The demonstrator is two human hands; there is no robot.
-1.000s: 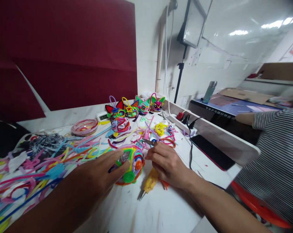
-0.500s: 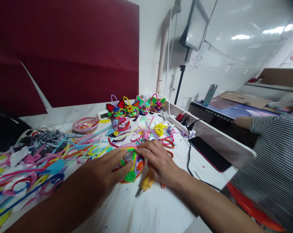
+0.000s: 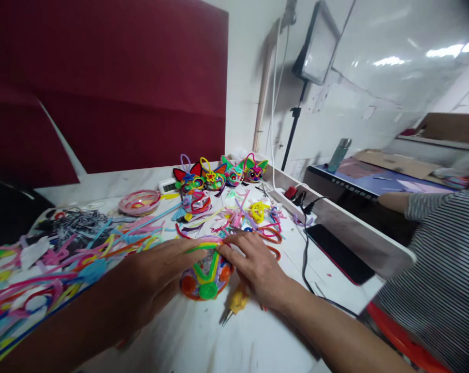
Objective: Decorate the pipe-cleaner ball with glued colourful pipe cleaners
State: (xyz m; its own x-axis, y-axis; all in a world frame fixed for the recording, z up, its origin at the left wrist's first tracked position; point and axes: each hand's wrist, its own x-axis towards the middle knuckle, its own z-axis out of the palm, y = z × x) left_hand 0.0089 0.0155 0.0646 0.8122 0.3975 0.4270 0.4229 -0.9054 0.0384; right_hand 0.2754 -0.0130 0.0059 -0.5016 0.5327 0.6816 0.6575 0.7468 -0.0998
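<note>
A pipe-cleaner animal head (image 3: 208, 290), with a green nose, orange rounds and green-yellow stripes, rests on the white table in front of me. My left hand (image 3: 160, 269) grips its upper left side, fingers held together along the top and thumb mostly hidden. From the right, my right hand (image 3: 253, 261) closes its fingertips on the top edge and side. Beneath that palm lies a yellow tool with a pointed metal tip (image 3: 236, 304), probably a glue gun; its rear is covered. A loose part-made pink and red piece (image 3: 196, 201) sits farther back.
Several finished animal heads (image 3: 222, 176) line the back. Loose pipe cleaners (image 3: 59, 274) spread over the left side, near a roll of pink strands (image 3: 139, 201). At right are a black phone (image 3: 339, 254), a power strip (image 3: 296, 204), cables and a person in a striped top (image 3: 444, 269).
My left fingers have shifted up along the animal head, uncovering its left orange round and more of its front. My right hand keeps its place on it. The view has moved slightly.
</note>
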